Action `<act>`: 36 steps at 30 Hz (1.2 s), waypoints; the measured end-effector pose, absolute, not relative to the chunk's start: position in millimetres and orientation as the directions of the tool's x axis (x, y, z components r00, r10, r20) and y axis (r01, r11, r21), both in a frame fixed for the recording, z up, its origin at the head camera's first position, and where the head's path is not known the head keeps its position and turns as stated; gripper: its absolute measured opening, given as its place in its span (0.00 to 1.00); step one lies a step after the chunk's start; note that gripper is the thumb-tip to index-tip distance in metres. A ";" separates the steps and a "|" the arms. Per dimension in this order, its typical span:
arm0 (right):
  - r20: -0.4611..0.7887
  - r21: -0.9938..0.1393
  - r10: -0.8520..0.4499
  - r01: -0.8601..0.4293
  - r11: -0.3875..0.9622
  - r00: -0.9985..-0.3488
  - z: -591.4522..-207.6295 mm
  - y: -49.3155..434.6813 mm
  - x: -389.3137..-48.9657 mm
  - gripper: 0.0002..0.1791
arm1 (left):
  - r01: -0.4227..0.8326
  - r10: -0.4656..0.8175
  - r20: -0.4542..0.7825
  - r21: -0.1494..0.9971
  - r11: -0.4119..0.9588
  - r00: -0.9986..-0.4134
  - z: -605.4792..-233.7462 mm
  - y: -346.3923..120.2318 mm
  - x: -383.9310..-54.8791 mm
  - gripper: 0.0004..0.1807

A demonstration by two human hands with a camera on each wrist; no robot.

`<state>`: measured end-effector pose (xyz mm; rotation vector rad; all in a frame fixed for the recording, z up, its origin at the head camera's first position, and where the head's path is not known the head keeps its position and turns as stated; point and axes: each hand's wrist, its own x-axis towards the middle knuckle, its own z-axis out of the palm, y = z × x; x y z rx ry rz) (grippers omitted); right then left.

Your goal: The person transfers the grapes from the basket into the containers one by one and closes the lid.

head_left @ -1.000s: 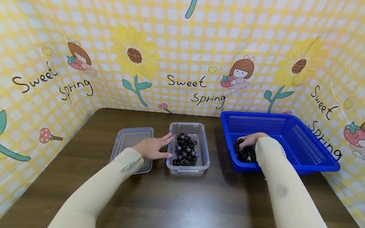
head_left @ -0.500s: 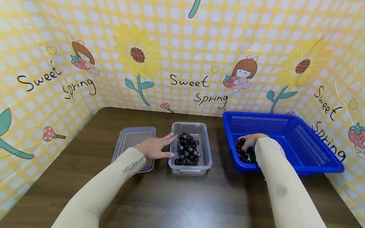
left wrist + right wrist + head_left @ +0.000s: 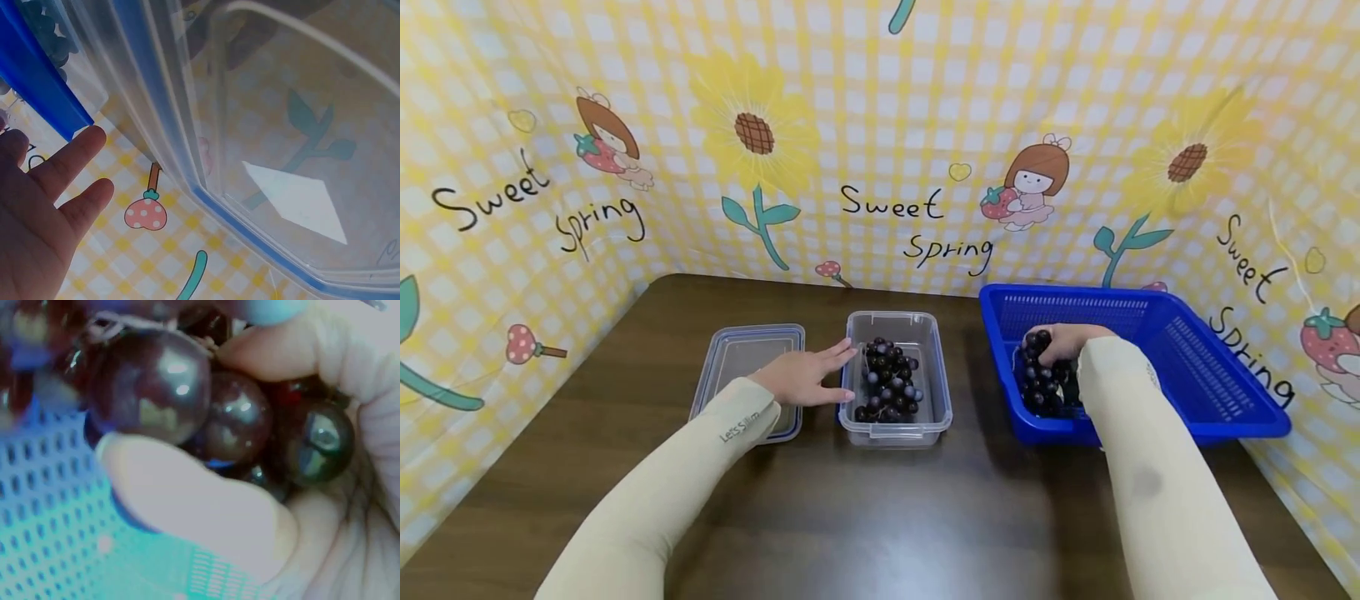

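In the head view my right hand (image 3: 1063, 340) is inside the blue basket (image 3: 1210, 429), gripping a bunch of dark grapes (image 3: 1039, 385). The right wrist view shows the thumb and fingers curled round several round grapes (image 3: 150, 387). My left hand (image 3: 801, 377) lies with straight, spread fingers, its tips touching the left rim of a clear plastic container (image 3: 931, 417). Another bunch of dark grapes (image 3: 887, 383) rests in that container. Under the left wrist lies a clear lid (image 3: 741, 350) with a blue seal; the left wrist view shows the lid (image 3: 300, 206) close beside the fingers.
All of these stand on a dark wooden table (image 3: 865, 517). A yellow checked cloth (image 3: 880, 142) with printed flowers hangs as a wall at the back and both sides. The basket's right end sits close to the cloth.
My right hand has risen slightly in the basket, and more of the grapes it grips shows. The left hand keeps its place at the container. The head view has shifted a little.
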<state>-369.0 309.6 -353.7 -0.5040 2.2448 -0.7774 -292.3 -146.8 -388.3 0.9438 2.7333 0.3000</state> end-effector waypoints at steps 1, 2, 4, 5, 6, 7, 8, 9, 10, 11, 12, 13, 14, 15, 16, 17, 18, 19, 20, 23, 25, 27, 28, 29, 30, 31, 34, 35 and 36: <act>-0.483 -0.656 -0.527 -0.109 0.747 -0.700 -347.8 306.6 -366.9 0.27 | 0.578 0.624 -0.148 0.261 0.773 -0.767 -387.4 -147.3 -293.0 0.43; -0.477 -0.657 -0.509 -0.094 0.748 -0.716 -342.6 303.4 -364.0 0.27 | 0.577 0.621 -0.150 0.254 0.776 -0.769 -386.7 -147.6 -293.3 0.44; -0.470 -0.632 -0.447 -0.062 0.772 -0.761 -327.4 293.6 -349.9 0.27 | 0.579 0.622 -0.157 0.247 0.777 -0.767 -386.4 -147.9 -293.4 0.44; -0.464 -0.633 -0.429 -0.049 0.773 -0.775 -322.7 291.0 -345.9 0.27 | 0.581 0.623 -0.156 0.247 0.776 -0.766 -386.6 -147.8 -293.4 0.44; -0.462 -0.626 -0.408 -0.037 0.779 -0.787 -317.6 288.7 -341.4 0.27 | 0.583 0.625 -0.154 0.244 0.775 -0.766 -387.2 -147.8 -293.4 0.44; -0.455 -0.617 -0.399 -0.041 0.786 -0.796 -313.3 287.4 -338.1 0.26 | 0.585 0.625 -0.153 0.240 0.775 -0.766 -387.9 -147.9 -293.3 0.44; -0.445 -0.614 -0.396 -0.049 0.788 -0.803 -309.9 287.3 -336.1 0.26 | 0.584 0.624 -0.151 0.239 0.776 -0.767 -388.6 -148.2 -293.1 0.44; -0.436 -0.606 -0.387 -0.053 0.794 -0.813 -305.7 287.1 -333.6 0.25 | 0.584 0.623 -0.147 0.237 0.777 -0.769 -389.4 -148.6 -292.8 0.45; -0.428 -0.599 -0.380 -0.057 0.799 -0.820 -301.9 287.1 -331.7 0.25 | 0.584 0.623 -0.146 0.237 0.776 -0.769 -390.2 -149.1 -292.5 0.45; -0.426 -0.590 -0.364 -0.050 0.806 -0.828 -298.5 287.2 -330.1 0.26 | 0.586 0.626 -0.142 0.240 0.774 -0.767 -391.2 -149.7 -291.9 0.45; -0.421 -0.588 -0.360 -0.052 0.807 -0.832 -294.9 287.7 -328.8 0.26 | 0.586 0.626 -0.143 0.242 0.773 -0.767 -392.0 -150.5 -291.1 0.45; -0.414 -0.591 -0.361 -0.055 0.805 -0.836 -291.5 287.9 -327.6 0.26 | 0.584 0.625 -0.142 0.248 0.773 -0.767 -392.6 -151.1 -290.3 0.45; -0.408 -0.594 -0.363 -0.058 0.802 -0.838 -288.3 287.7 -326.5 0.26 | 0.581 0.624 -0.140 0.255 0.773 -0.769 -393.2 -151.6 -289.5 0.45; -0.401 -0.600 -0.368 -0.063 0.798 -0.839 -284.7 286.9 -325.1 0.26 | 0.579 0.624 -0.135 0.263 0.772 -0.770 -393.7 -152.2 -288.6 0.45; -0.397 -0.609 -0.376 -0.066 0.790 -0.837 -281.4 285.4 -323.9 0.26 | 0.578 0.625 -0.131 0.272 0.769 -0.770 -394.1 -152.6 -287.8 0.45; -0.393 -0.617 -0.385 -0.071 0.784 -0.835 -278.2 283.6 -323.0 0.26 | 0.576 0.624 -0.126 0.281 0.768 -0.771 -394.5 -152.9 -287.3 0.45; -0.389 -0.624 -0.394 -0.077 0.778 -0.833 -275.5 281.5 -322.5 0.26 | 0.570 0.621 -0.126 0.287 0.769 -0.774 -394.7 -153.1 -287.1 0.45; -0.386 -0.631 -0.403 -0.081 0.772 -0.829 -273.0 279.2 -322.0 0.26 | 0.567 0.620 -0.126 0.295 0.769 -0.775 -395.1 -153.3 -287.1 0.45; -0.386 -0.634 -0.409 -0.084 0.769 -0.827 -270.6 277.2 -321.8 0.26 | 0.565 0.620 -0.129 0.300 0.769 -0.774 -395.5 -153.6 -287.2 0.45; -0.368 -0.639 -0.412 -0.096 0.763 -0.833 -263.2 273.7 -322.1 0.26 | 0.564 0.621 -0.151 0.295 0.771 -0.769 -395.8 -154.1 -290.3 0.46; -0.345 -0.644 -0.408 -0.103 0.758 -0.845 -257.9 273.3 -321.5 0.25 | 0.567 0.620 -0.155 0.282 0.774 -0.770 -393.7 -154.0 -293.4 0.45; -0.309 -0.653 -0.404 -0.116 0.748 -0.861 -252.4 273.9 -320.3 0.25 | 0.569 0.616 -0.155 0.260 0.780 -0.773 -390.2 -153.1 -296.8 0.45; -0.291 -0.661 -0.405 -0.124 0.740 -0.867 -249.8 274.2 -319.2 0.25 | 0.570 0.614 -0.156 0.251 0.782 -0.774 -388.4 -152.6 -298.2 0.45; -0.275 -0.668 -0.405 -0.130 0.733 -0.872 -247.7 274.1 -318.0 0.25 | 0.572 0.616 -0.159 0.249 0.782 -0.772 -386.3 -151.9 -299.0 0.45; -0.260 -0.674 -0.407 -0.137 0.726 -0.876 -246.1 274.0 -317.0 0.25 | 0.573 0.619 -0.164 0.255 0.779 -0.768 -384.9 -151.3 -299.6 0.45; -0.246 -0.685 -0.409 -0.141 0.715 -0.879 -244.6 273.2 -316.0 0.26 | 0.574 0.621 -0.174 0.258 0.778 -0.764 -383.9 -150.7 -299.8 0.45; -0.199 -0.716 -0.419 -0.160 0.679 -0.886 -240.2 269.2 -313.4 0.26 | 0.570 0.624 -0.204 0.269 0.776 -0.754 -383.8 -149.7 -299.3 0.45; -0.171 -0.722 -0.418 -0.175 0.669 -0.892 -238.9 267.3 -312.8 0.26 | 0.568 0.624 -0.208 0.273 0.777 -0.753 -384.0 -149.6 -298.8 0.45; -0.144 -0.732 -0.414 -0.185 0.656 -0.899 -237.4 265.3 -312.2 0.26 | 0.566 0.622 -0.209 0.274 0.778 -0.754 -384.4 -149.5 -298.5 0.45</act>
